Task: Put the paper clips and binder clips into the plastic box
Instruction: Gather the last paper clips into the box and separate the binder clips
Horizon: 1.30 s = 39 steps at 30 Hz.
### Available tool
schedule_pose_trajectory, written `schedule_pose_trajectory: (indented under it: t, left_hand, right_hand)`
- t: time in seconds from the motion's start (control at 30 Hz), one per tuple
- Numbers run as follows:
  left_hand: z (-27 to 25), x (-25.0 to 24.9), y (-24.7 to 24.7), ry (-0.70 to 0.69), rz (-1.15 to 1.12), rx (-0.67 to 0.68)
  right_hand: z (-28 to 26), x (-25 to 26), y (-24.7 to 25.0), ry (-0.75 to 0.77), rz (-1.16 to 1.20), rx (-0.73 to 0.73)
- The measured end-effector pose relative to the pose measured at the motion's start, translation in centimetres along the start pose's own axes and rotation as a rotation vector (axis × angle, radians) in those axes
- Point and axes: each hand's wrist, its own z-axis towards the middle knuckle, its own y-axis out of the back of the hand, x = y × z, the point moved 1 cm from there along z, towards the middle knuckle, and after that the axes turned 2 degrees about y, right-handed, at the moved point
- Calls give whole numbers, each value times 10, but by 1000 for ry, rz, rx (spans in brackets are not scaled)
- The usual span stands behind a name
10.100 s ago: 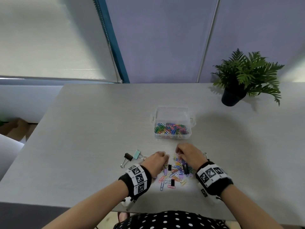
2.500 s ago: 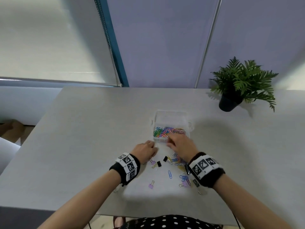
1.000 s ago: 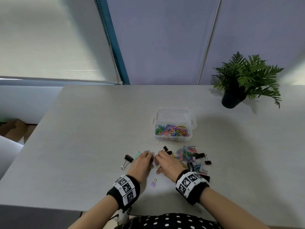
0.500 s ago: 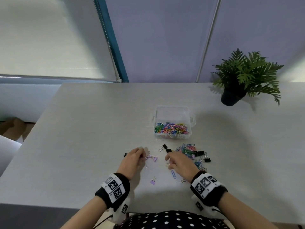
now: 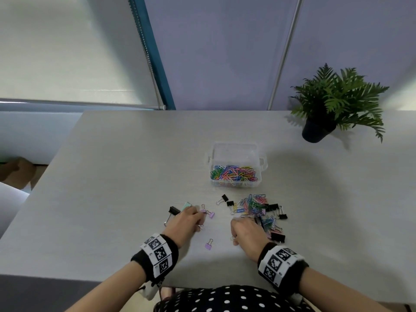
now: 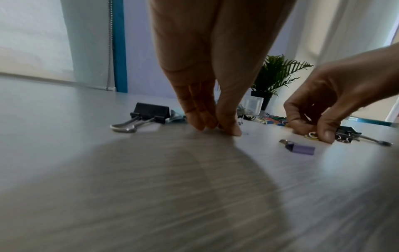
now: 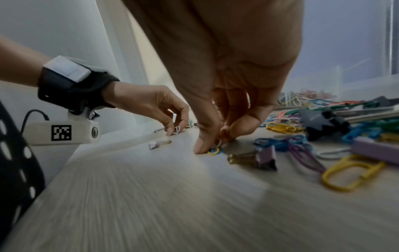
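A clear plastic box point(image 5: 236, 152) holding coloured paper clips stands mid-table. In front of it lies a loose pile of paper clips point(image 5: 255, 204) mixed with black binder clips point(image 5: 278, 236). My left hand point(image 5: 195, 222) is left of the pile, its fingertips point(image 6: 228, 129) down on the table, and it pinches a small white paper clip point(image 7: 177, 130). My right hand point(image 7: 215, 145) pinches yellow and blue paper clips point(image 7: 213, 151) against the table at the pile's near left edge. A purple binder clip point(image 5: 209, 245) lies between my hands.
A large black binder clip point(image 6: 149, 113) and a teal one point(image 5: 186, 204) lie just beyond my left hand, with another purple one point(image 5: 210, 213) beside it. A potted fern point(image 5: 333, 104) stands at the far right. The table's near edge point(image 5: 90, 276) runs under my wrists.
Over the last second my hands have moved apart from the middle. The left went left toward the black and teal binder clips. The right drew back to the pile's near edge.
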Motion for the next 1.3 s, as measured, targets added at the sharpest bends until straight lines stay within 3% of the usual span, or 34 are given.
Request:
schedule_pose_trajectory:
  t: [0.2,0.33,0.5,0.63,0.77,0.9,1.1,1.2,1.3]
  left_hand:
    - [1,-13,-1,-33,203,39]
    - [16,-42,1,-81,92,27]
    - [60,-73,1,-15,-32,-26]
    - [78,-92,-13,11,82,-2]
    - [77,-92,-20,17,179,11]
    - [73,-83,-18,2,182,30]
    - [63,-58,0,65,-97,-9]
    - [59,-48,17,120,-278,-16]
    - [57,-38,26,208,-517,6]
  right_hand:
    - [-4,1,3,154,-87,20]
    - [-10,2,8,224,-102,-3]
    - [-9,-30,39,-20,118,-181]
    - [-1,-46,60,-169,121,-260]
    - [17,-43,59,-93,79,-248]
    - [30,-35,48,-16,-116,-147]
    - [31,-37,46,63,-247,-112]
    - [35,-43,45,94,-130,-93]
    - [35,-49,48,39,158,-135]
